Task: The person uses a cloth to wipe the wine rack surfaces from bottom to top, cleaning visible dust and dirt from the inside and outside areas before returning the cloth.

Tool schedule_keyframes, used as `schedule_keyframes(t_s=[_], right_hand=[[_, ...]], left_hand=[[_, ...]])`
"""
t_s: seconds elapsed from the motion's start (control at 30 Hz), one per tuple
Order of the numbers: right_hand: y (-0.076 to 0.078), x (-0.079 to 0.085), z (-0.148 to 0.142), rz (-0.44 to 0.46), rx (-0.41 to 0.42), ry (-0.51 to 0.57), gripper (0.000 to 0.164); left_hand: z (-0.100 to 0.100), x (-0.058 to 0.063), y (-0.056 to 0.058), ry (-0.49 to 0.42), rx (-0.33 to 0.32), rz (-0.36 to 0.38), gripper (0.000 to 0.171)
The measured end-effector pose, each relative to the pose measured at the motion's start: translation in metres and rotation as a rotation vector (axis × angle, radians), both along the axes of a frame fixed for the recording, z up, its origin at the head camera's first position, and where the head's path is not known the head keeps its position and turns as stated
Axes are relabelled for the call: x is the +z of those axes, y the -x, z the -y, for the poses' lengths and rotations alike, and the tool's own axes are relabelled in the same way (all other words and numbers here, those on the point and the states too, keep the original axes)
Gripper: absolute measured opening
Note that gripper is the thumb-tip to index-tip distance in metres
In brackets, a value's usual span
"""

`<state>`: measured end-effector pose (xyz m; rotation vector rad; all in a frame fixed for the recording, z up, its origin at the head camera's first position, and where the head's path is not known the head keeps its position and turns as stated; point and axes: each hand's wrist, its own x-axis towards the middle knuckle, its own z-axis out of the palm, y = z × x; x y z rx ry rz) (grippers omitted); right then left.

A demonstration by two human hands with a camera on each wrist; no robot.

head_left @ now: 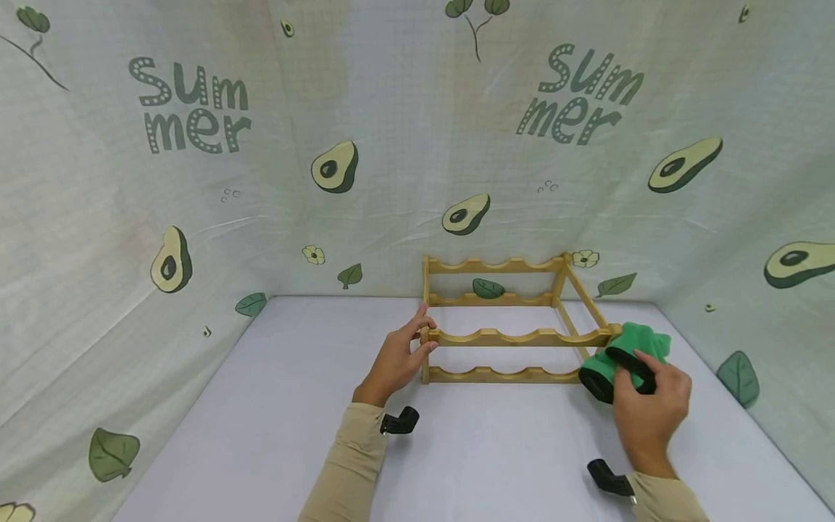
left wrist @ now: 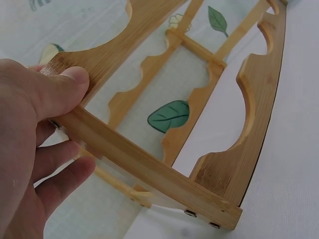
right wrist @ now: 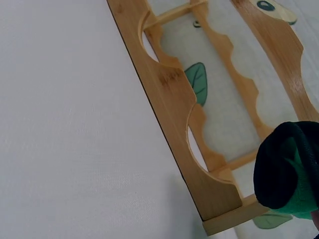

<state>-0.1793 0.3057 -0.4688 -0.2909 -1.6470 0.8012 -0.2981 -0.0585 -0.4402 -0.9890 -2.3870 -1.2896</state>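
A light wooden rack (head_left: 509, 338) with scalloped rails stands upright on the table, its long side facing me. My left hand (head_left: 394, 360) grips the rack's upper front left corner; in the left wrist view the thumb lies on the top rail (left wrist: 112, 42) and the fingers go round behind the end post. Over at the front right corner, my right hand (head_left: 654, 409) pinches a green cloth (head_left: 642, 339) with a black edge. The cloth is bunched against the corner and hides the right post. Only a folded part of the cloth (right wrist: 284, 169) shows in the right wrist view.
The table (head_left: 274, 435) has a white cover. Behind it and at both sides hangs a pale sheet (head_left: 391, 94) printed with avocados, leaves and lettering, close behind the rack. A black camera mount (head_left: 401, 420) sits at the left wrist, another mount (head_left: 608, 477) at the right.
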Motion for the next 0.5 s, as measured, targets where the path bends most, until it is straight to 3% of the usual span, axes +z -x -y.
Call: schedule_keyframes(t_s=[0.33,0.43,0.5], right_hand=[[-0.003,0.008,0.018,-0.059,0.040,-0.164,0.032],[-0.001,0.007,0.018,-0.072,0.053,-0.211,0.032],[0.001,0.006,0.019,-0.081,0.057,-0.228,0.032]], left_hand=[[-0.001,0.000,0.000,0.001,0.023,0.013,0.018],[-0.003,0.001,0.002,-0.018,0.020,0.012,0.035],[-0.004,0.001,0.001,-0.033,0.024,0.027,0.035]])
